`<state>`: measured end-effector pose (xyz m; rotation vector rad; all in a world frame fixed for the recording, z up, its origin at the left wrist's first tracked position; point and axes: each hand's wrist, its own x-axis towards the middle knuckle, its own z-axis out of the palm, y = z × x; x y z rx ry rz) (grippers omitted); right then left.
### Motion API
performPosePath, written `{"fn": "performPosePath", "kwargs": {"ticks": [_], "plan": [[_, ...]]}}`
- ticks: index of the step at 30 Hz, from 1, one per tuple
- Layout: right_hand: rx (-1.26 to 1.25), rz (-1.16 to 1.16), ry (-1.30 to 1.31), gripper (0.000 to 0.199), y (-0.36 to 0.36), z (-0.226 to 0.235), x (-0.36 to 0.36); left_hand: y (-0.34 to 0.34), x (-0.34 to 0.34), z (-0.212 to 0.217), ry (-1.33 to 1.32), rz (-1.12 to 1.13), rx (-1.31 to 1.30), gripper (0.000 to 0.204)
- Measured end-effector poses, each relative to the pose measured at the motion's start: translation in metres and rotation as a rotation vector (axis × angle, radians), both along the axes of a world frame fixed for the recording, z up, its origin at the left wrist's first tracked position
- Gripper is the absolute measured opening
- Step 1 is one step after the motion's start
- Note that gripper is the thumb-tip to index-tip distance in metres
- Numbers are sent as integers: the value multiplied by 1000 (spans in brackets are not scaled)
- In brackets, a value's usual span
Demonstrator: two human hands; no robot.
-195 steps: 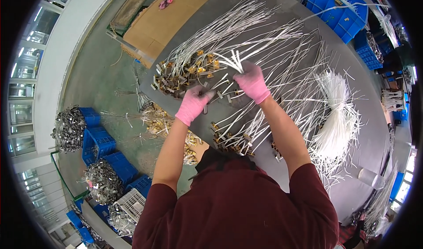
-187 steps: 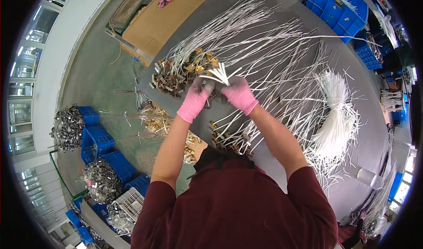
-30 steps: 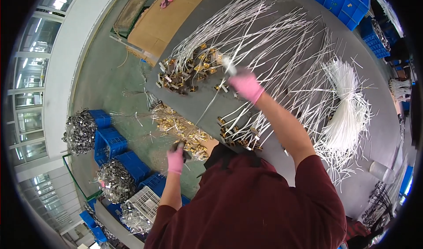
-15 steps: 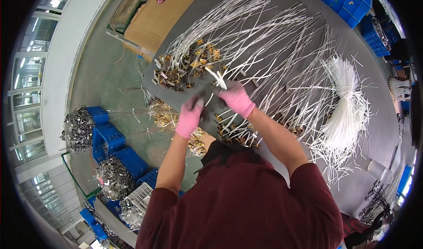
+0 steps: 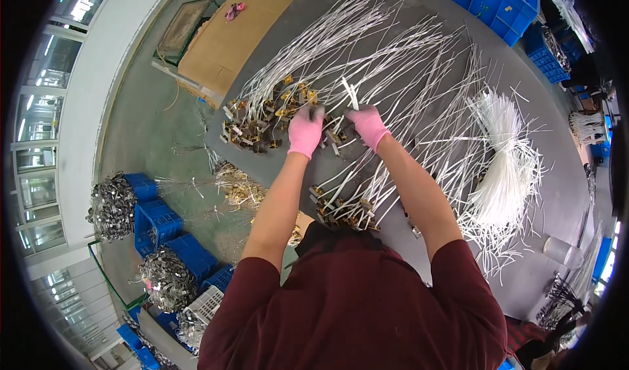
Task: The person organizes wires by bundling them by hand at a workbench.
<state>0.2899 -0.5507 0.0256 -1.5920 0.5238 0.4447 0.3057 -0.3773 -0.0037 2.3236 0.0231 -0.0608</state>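
My left hand (image 5: 306,134), in a pink glove with dark fingertips, is closed over the edge of a pile of small brass-and-grey parts (image 5: 262,126) with white wires. What its fingers pinch is hidden. A short way to the right, my right hand (image 5: 368,126), gloved alike, grips a few short white tubes (image 5: 350,93) that stick up past its fingers. Loose grey-and-brass parts (image 5: 335,138) lie on the dark table between the two hands. Long white wires (image 5: 400,49) fan out beyond them toward the far side.
A thick tied bundle of white tubes (image 5: 504,167) lies at the right of the table (image 5: 560,167). More wired brass parts (image 5: 341,209) sit near my body. A blue crate (image 5: 488,6) stands at far right; blue crates (image 5: 157,222) with metal parts stand on the floor at left.
Both hands have moved away from my body and to the right, the left one farther, onto the pile's edge. The white tubes stay in my right hand and now point more upright.
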Motion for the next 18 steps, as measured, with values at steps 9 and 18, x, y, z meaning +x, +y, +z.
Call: {"fn": "performPosePath", "kwargs": {"ticks": [9,18], "plan": [[-40,-80,17,37,-3,-18,3,-13,-7,-12,18,351,-570,40],[-1065,436,-886,31,-41,-59,8,10,16,-30,-1,-60,181,25]]}}
